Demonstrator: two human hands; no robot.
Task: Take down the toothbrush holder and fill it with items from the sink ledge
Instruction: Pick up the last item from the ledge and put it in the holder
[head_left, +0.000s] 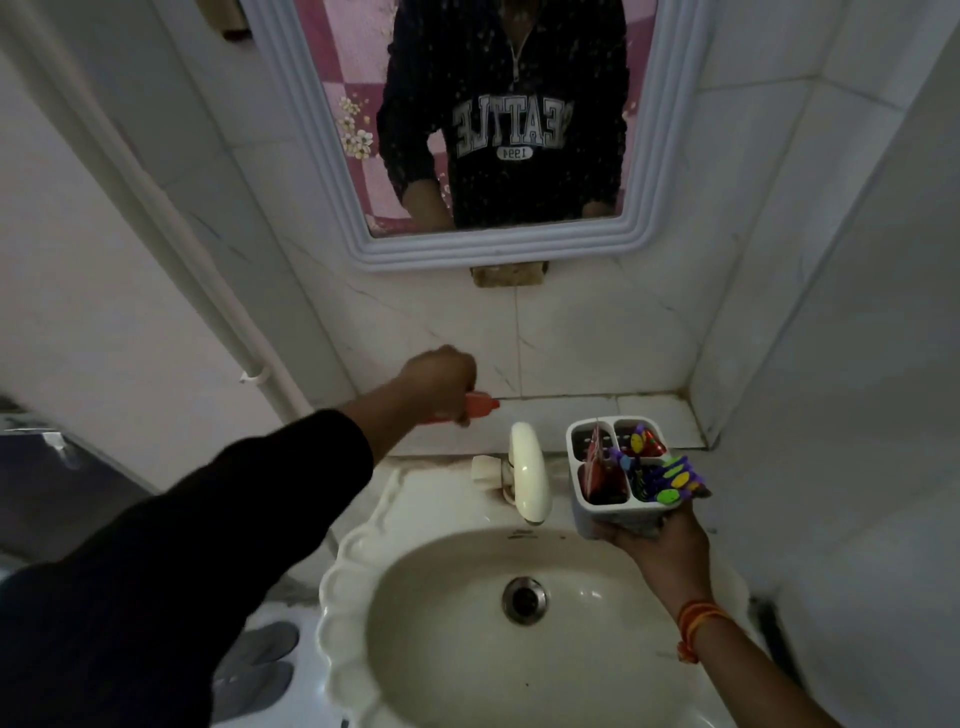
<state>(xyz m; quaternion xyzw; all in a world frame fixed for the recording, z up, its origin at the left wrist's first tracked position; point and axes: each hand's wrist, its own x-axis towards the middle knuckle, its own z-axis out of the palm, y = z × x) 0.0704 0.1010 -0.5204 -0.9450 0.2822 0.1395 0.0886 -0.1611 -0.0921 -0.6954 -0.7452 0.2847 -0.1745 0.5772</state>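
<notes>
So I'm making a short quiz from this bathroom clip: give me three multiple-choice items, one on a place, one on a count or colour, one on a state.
1. Where is the toothbrush holder?
A. Held in the right hand above the sink
B. Hanging on the wall
C. Standing on the ledge

2. How many compartments does the holder have?
A. Two
B. Four
C. Six

3. What is the left hand doing?
A. Resting open in the basin
B. Turning the tap
C. Closed around an orange-red item at the ledge

Answers: 1 A, the palm is under its base beside the tap. 2 B, dividers split the top into four. 3 C, the item sticks out of the fist.
</notes>
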